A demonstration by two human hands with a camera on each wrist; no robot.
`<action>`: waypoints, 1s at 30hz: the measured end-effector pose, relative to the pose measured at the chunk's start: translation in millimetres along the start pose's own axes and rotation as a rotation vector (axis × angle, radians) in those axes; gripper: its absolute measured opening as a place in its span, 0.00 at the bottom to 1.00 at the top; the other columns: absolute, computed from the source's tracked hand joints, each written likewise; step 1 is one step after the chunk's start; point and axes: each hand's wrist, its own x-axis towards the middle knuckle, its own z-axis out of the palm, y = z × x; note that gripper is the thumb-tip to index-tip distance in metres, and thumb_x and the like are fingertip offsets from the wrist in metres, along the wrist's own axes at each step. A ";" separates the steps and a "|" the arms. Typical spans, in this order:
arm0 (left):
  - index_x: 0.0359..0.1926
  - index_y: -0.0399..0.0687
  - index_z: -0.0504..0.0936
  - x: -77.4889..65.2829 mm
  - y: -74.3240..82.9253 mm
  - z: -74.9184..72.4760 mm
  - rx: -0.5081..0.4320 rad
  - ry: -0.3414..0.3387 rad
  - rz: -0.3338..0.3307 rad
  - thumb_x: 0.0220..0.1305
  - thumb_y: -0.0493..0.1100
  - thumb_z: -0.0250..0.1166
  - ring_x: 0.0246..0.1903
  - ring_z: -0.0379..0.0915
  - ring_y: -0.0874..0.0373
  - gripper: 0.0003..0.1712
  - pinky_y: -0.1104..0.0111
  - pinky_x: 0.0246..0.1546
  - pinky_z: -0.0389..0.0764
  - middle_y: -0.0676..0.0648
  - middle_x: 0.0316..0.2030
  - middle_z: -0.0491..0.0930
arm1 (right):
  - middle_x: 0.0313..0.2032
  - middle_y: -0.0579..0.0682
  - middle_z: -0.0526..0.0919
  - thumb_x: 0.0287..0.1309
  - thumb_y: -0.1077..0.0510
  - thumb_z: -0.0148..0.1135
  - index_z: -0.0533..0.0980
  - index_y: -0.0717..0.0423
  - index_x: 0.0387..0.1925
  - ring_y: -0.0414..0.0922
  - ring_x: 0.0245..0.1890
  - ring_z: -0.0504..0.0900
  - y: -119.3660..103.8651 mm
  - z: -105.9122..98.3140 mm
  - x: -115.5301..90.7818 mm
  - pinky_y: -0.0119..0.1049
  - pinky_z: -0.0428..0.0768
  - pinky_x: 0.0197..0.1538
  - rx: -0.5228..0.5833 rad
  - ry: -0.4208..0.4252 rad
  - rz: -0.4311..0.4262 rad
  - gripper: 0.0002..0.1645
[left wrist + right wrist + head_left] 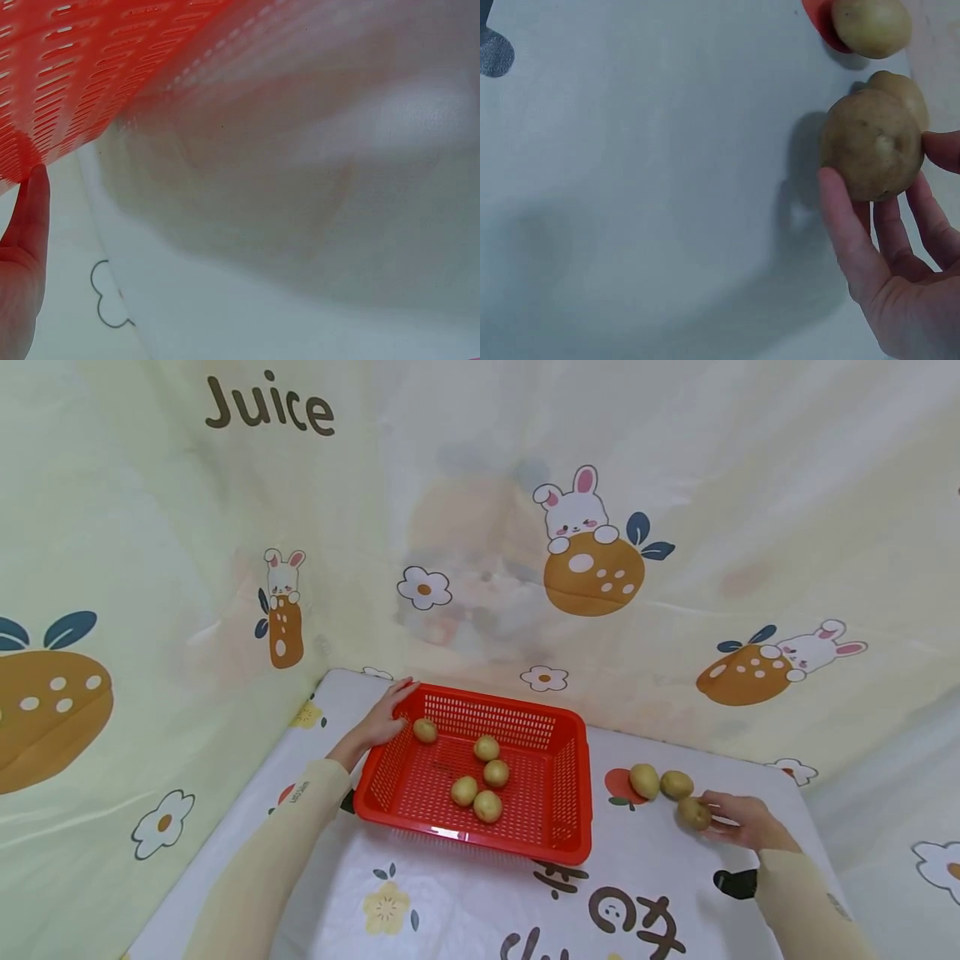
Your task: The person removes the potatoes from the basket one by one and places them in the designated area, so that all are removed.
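Nearest the head camera: two cream fabric sleeves (273, 839), reaching up from the lower edge over a white printed tablecloth (450, 902).

Item, container: one rectangular red plastic basket with slotted walls (525, 849), on the tablecloth between the hands. Contents: five rounded, yellow-brown potatoes (496, 773), loose on its floor, one set apart near the far left corner.

Item, left hand (381, 722): at the basket's left far corner, gripping the rim; in the left wrist view a digit touches the slotted outer wall.

Item, right hand (746, 822): well to the basket's right, grasping a single round brown potato (871, 146) between thumb and fingers. Whether that potato is clear of the cloth, cannot tell.

Item, spares: two smooth yellow-brown potatoes (645, 782), on the tablecloth just beyond the held one.

Step in hand, as judged: taking up one potato while the basket is steadied. Next move probably calls for a secure hold and a lift that leaves the two neighbours undisturbed.
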 end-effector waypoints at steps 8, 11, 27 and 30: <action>0.74 0.36 0.57 2.4 1.1 0.8 -0.022 -0.008 0.020 0.56 0.24 0.50 0.73 0.43 0.35 0.42 0.42 0.67 0.55 0.34 0.75 0.46 | 0.40 0.58 0.75 0.66 0.55 0.57 0.77 0.68 0.40 0.47 0.34 0.79 11.1 6.1 4.1 0.44 0.84 0.42 -0.222 0.049 -0.069 0.16; 0.75 0.36 0.56 2.0 1.1 0.4 -0.027 -0.015 0.012 0.56 0.23 0.50 0.73 0.42 0.36 0.43 0.42 0.67 0.55 0.34 0.75 0.46 | 0.44 0.67 0.73 0.67 0.53 0.55 0.72 0.77 0.49 0.54 0.39 0.80 5.1 7.4 1.4 0.47 0.83 0.45 -0.354 0.040 -0.078 0.26; 0.75 0.34 0.55 -0.9 0.9 -1.3 -0.033 -0.012 0.013 0.56 0.22 0.48 0.73 0.42 0.35 0.42 0.42 0.65 0.57 0.33 0.75 0.45 | 0.58 0.75 0.70 0.72 0.49 0.49 0.63 0.77 0.63 0.71 0.58 0.72 -102.3 87.6 -50.1 0.59 0.78 0.52 -0.851 -0.216 -0.318 0.35; 0.75 0.35 0.56 -1.1 -0.1 -0.7 -0.031 -0.011 0.016 0.56 0.23 0.49 0.73 0.42 0.35 0.42 0.42 0.66 0.57 0.34 0.75 0.45 | 0.58 0.72 0.73 0.74 0.51 0.47 0.63 0.75 0.65 0.66 0.57 0.76 -113.7 112.0 -57.0 0.57 0.78 0.52 -0.827 -0.314 -0.396 0.33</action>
